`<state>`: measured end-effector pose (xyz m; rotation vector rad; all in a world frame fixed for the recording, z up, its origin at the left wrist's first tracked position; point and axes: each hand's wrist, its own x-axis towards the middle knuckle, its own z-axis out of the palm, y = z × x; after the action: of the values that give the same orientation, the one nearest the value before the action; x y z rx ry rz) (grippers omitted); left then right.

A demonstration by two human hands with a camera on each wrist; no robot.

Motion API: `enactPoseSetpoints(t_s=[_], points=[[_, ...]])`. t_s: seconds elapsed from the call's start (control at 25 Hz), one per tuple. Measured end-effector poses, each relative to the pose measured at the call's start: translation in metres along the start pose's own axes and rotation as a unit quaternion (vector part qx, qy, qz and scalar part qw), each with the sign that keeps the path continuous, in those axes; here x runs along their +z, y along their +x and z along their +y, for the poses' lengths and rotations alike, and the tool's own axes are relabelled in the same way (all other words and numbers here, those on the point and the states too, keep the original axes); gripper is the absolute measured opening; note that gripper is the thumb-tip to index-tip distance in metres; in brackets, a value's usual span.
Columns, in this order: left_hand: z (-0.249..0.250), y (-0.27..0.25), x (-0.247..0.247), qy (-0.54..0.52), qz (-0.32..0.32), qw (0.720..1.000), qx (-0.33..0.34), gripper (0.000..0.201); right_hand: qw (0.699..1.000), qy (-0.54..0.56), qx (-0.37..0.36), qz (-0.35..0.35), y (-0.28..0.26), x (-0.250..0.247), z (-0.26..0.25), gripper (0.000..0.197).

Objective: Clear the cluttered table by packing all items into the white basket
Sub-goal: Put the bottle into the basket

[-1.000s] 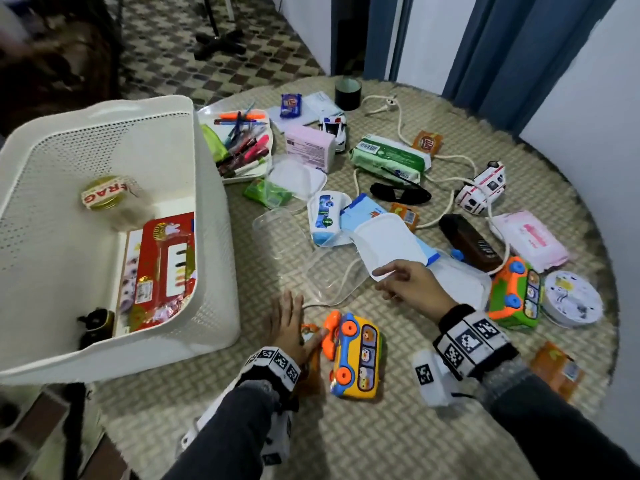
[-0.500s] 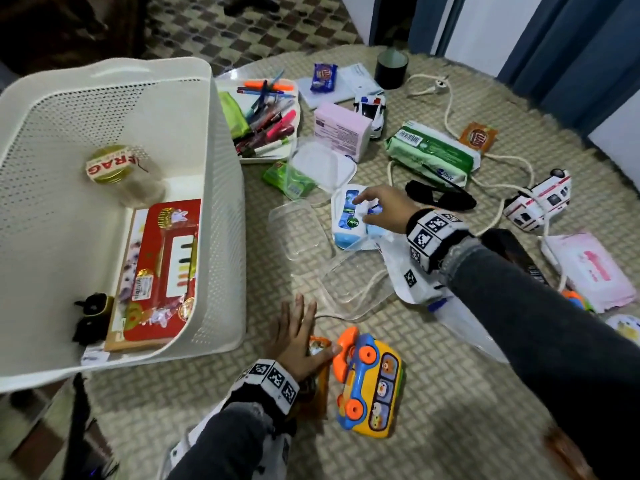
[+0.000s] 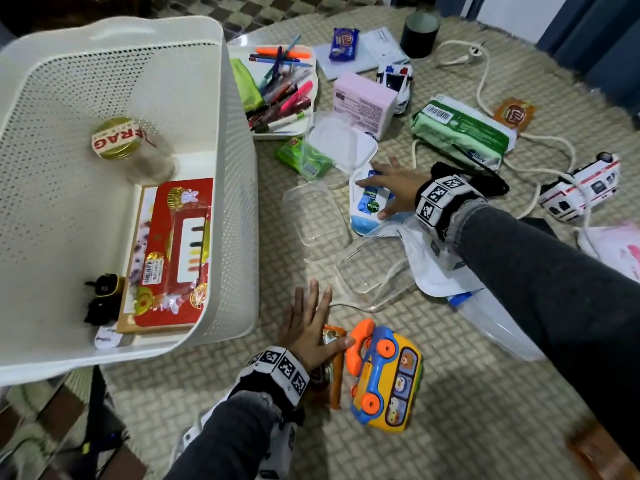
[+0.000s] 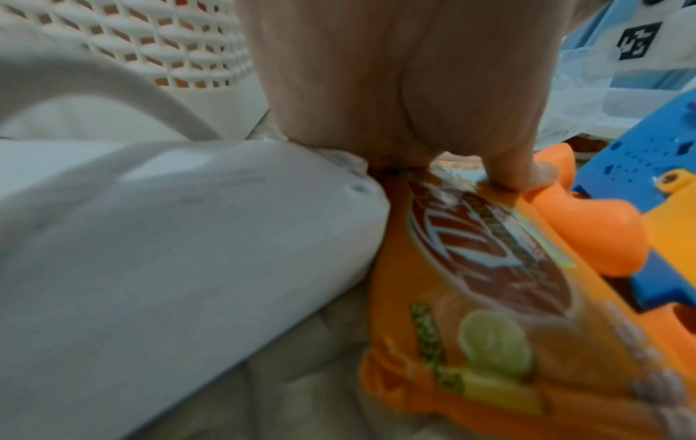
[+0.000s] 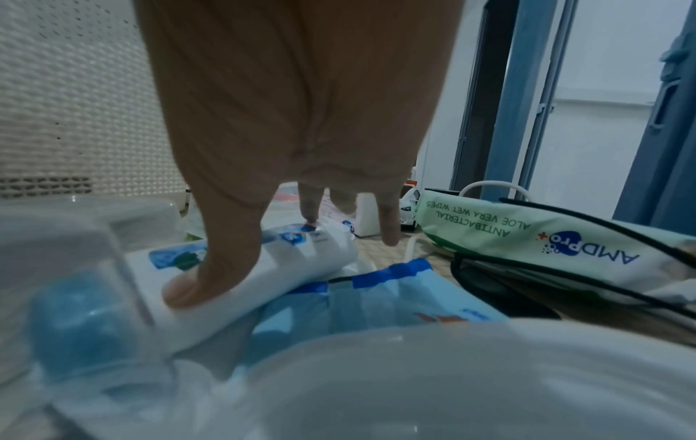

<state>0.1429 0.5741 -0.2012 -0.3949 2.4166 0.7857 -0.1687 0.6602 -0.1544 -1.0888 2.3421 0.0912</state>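
Note:
The white basket [image 3: 235, 168] stands at the left and holds a jar, a red toy-piano box and a small black object. My right hand [image 3: 391, 188] lies over a white and blue Dettol bottle [image 3: 365, 206] at the table's middle. Its thumb [image 5: 211, 268] presses the bottle [image 5: 301, 262] and the fingers reach spread past its far end. My left hand [image 3: 308, 323] rests flat, fingers straight, on an orange snack packet [image 3: 334, 341] near the front edge. The thumb tip [image 4: 504, 172] touches that packet [image 4: 489, 282] beside a yellow and blue toy phone [image 3: 388, 379].
Two clear plastic tubs [image 3: 315, 216] [image 3: 374, 275] lie between my hands. Farther back are a pen tray [image 3: 280, 88], a pink box [image 3: 363, 102], a green wipes pack [image 3: 460, 129], a white cord [image 3: 485, 64], a toy ambulance [image 3: 581, 188] and a black cup [image 3: 419, 34].
My right hand has moved forward and left from the white lid near the table's middle and now lies on the Dettol bottle. The left hand has stayed on the orange packet.

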Motion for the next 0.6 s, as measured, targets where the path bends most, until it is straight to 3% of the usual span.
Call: enactPoseSetpoints(t_s=[0.24, 0.44, 0.6], points=[[0.000, 0.000, 0.001, 0.004, 0.001, 1.000, -0.004, 0.095, 0.999, 0.001, -0.014, 0.037, -0.011, -0.003, -0.006, 0.064], [-0.001, -0.001, 0.000, -0.004, 0.001, 1.000, 0.000, 0.095, 0.995, -0.085, 0.004, 0.055, -0.017, -0.007, -0.016, 0.068], [-0.002, 0.001, 0.001, -0.011, -0.004, 1.000, 0.002, 0.095, 0.997, -0.056, 0.011, 0.059, -0.021, -0.003, -0.017, 0.060]])
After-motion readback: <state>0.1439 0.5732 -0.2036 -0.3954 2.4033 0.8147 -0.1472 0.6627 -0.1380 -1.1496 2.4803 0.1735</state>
